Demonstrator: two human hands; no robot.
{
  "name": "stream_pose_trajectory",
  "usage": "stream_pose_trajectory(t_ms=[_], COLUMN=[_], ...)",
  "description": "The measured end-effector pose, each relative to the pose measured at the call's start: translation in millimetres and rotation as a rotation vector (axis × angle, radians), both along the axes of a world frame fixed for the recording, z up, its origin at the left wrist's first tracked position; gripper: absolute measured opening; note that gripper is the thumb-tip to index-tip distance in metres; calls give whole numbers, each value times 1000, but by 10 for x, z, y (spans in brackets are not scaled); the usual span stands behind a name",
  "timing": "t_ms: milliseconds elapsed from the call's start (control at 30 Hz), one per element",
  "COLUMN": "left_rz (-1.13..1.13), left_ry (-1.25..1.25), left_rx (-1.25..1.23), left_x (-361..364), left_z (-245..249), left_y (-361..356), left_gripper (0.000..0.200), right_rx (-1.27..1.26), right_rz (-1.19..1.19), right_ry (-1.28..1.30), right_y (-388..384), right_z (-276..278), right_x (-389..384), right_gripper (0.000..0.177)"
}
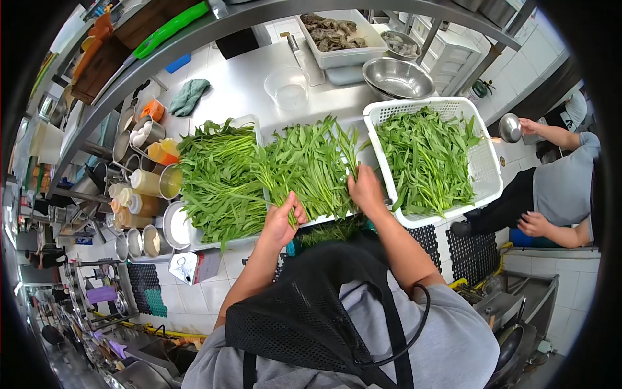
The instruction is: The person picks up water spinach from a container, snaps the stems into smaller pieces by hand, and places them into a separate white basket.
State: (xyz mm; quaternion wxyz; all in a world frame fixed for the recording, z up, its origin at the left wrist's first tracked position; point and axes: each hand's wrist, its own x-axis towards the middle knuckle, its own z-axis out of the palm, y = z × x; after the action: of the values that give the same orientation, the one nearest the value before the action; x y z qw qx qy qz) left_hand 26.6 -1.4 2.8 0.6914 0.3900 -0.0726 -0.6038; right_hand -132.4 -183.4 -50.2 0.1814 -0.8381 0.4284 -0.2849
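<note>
steel counter (246, 84): greens (311, 162) beside basket (489, 170). left hand (283, 220) fingers curled on stems (293, 209); right hand (365, 189) fingers hidden, can't tell. prob light, limp; grip by stems.

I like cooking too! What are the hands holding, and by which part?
The left hand grips a bunch of leafy greens by its stems, near the cut ends. The right hand touches them too; grip hidden.

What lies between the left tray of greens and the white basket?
In the head view, a heap of greens, gripped by the left hand, with the right hand on it.
</note>
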Motion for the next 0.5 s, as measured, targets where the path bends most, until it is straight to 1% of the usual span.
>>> stream_pose_trajectory(t_ms=[33, 67, 133, 167, 200, 233, 267, 300, 333, 400, 433, 467, 500], left_rz=[0, 4, 42, 48, 48, 48, 52, 60, 70, 82, 85, 85, 65], left_ry=[31, 26, -6, -7, -74, -141, -142, -155, -169, -135, -185, -234, -258], left_rx=[-22, -26, -16, -18, 17, 52, 52, 82, 114, 108, 104, 101, 95], left_x=[13, 16, 20, 20, 14, 2, -29, -72, -109, -161, -199, -223, -211], left_z=[-15, -8, 0, -19, -41, -65, -60, -57, -51, -60, -33, -23, -85], left_y=[4, 9, 6, 7, 10, 10, -8, -40, -71, -140, -185, -222, -257], left_gripper=[28, 28, 30, 30, 29, 29, 29, 27, 25, 23, 24, 26, 32], right_rx=[17, 13, 76, -12, -12, 176, 364, 459, 461, 651, 763, 774, 781], right_rz=[-26, -22, -14, 10, 15, 13, 11, 37, 44, 120, 169, 177, 264], right_ry=[57, 52, 16, -103, -104, -253, -400, -548, -551, -741, -761, -763, -700], right_y=[-19, -32, -66, -51, -15, 29, 88, 141, 217, 409, 473, 549, 614], right_z=[-62, -54, -41, 20, 76, 130, 207, 199, 235, 366, 344, 315, 288], right_x=[7, 12, 26, 41, 45, 43, 65, 102, 117, 138, 130, 123, 110], right_gripper=[19, 19, 17, 14, 14, 15, 15, 16, 16, 14, 11, 11, 11])
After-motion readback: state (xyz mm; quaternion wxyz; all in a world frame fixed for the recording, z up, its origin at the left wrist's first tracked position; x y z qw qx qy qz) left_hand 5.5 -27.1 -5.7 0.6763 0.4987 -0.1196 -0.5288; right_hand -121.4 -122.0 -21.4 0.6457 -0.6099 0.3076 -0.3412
